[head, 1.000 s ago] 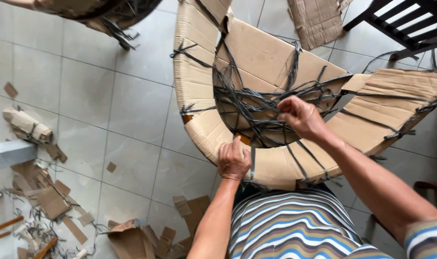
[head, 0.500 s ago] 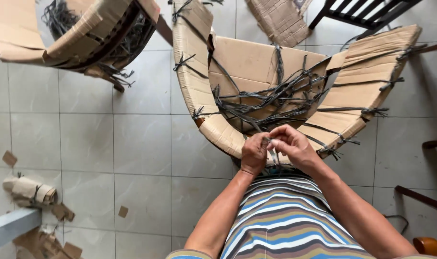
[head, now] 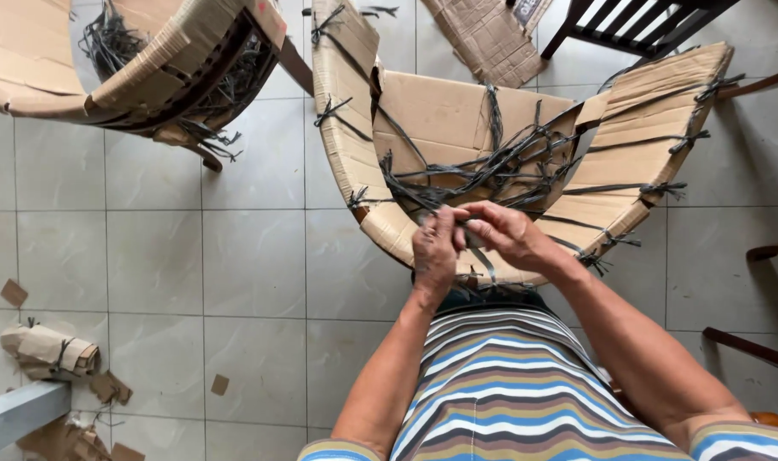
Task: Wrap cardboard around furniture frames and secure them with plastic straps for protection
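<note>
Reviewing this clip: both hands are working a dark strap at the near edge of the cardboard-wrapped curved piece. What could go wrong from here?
1. The left hand and right hand pinch a thin dark strap between the fingertips; it could slip from the grip or cut into the fingers.
2. The tangle of straps across the cardboard-wrapped piece could snag the one being pulled.
3. Pulling hard may tear the cardboard edge.

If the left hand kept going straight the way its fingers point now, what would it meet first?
Probably the tangle of dark straps across the cardboard-wrapped chair: the left hand points up-frame into it, meeting the right hand there. Depth is unclear.
</note>
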